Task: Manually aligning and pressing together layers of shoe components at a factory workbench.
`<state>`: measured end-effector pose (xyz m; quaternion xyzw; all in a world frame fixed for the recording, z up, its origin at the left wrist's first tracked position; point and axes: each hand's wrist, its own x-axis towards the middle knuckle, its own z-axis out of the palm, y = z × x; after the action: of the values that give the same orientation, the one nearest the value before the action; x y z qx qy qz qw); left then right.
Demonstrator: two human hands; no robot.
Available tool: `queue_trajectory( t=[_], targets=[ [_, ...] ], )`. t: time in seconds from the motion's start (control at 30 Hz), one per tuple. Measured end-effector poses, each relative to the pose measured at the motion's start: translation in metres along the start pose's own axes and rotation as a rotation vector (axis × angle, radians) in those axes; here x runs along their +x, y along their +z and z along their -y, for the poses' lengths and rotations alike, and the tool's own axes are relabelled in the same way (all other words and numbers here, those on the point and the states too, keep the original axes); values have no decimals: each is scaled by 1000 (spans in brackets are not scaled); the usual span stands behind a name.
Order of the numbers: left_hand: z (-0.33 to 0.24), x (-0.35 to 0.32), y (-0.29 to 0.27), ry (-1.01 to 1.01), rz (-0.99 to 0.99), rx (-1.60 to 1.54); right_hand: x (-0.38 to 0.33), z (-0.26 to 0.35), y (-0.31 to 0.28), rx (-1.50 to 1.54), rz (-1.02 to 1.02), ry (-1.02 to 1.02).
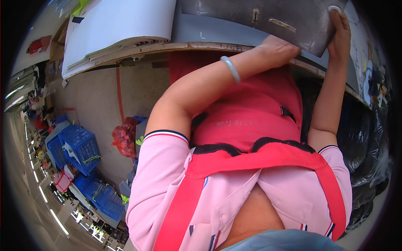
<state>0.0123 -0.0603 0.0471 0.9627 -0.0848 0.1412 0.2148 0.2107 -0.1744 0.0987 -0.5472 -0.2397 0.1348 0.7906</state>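
Observation:
A dark grey flat board (pixel 234 9) with small slots and pale marks is held tilted over the worktable at the top of the view. My right hand (pixel 340 35) grips it at its right end, fingers closed round the edge. A small white round thing (pixel 334 8) shows by those fingertips; I cannot tell what it is. My left hand (pixel 278 51), below a pale bangle (pixel 230 70), is closed at the board's near edge. Its fingertips are partly hidden by the board. Under the board lies a blue-grey surface (pixel 209 31).
A thick stack of large white sheets (pixel 121 25) lies on the table's left, by its wooden edge (pixel 197 47). Blue plastic crates (pixel 79 146) and a red plastic bag (pixel 124 137) sit on the floor at left. Black plastic bags (pixel 362 146) are at right.

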Motion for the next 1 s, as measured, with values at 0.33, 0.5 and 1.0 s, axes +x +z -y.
queue_trajectory(
  t=[0.33,0.5,1.0],
  targets=[
    [114,67,-55,34,-784,-323,10,44,-12,-129,-121,-221],
    [283,-54,-210,-1035,-871,-663,6,52,-36,-87,-29,-117],
    [301,-362,-282,-1800,-1022,249,5,3,-19,-83,-129,298]
  ],
)
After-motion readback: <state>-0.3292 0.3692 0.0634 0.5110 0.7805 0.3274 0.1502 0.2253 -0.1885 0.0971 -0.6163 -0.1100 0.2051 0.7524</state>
